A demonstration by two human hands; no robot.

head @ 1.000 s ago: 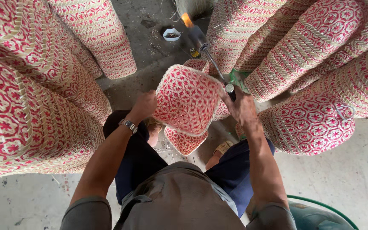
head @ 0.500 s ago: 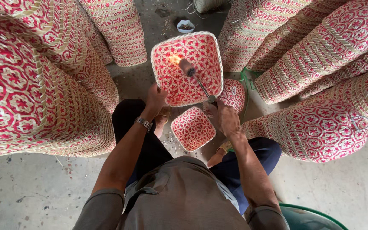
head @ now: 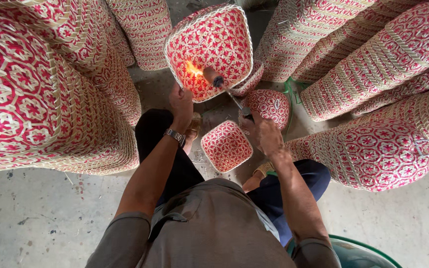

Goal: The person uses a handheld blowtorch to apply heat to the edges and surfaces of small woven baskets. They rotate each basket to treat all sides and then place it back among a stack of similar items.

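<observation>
Far centre, between the stacked baskets, my left hand (head: pixel 181 103) grips the lower edge of a red-and-cream woven basket (head: pixel 209 49), fingers closed on its rim, holding it up tilted. My right hand (head: pixel 261 134) is wrapped tight round a torch (head: pixel 227 92); its flame (head: pixel 193 68) licks the basket's weave. Near my knees sits a small woven basket (head: pixel 226 146), another (head: pixel 269 104) just right of the torch. Tall basket stacks (head: pixel 50 84) flank left and right.

Even, soft daylight; bright overall, no hard shadows. Faint shade under the basket stacks (head: pixel 50 99) on the floor (head: pixel 40 218). Small orange flame (head: pixel 193 68) glows, slightly overexposed at its core. Wide-angle distortion bends stacks outward at left and right edges. Focus sharp at centre; the near shirt (head: pixel 214 228) looks slightly soft.
</observation>
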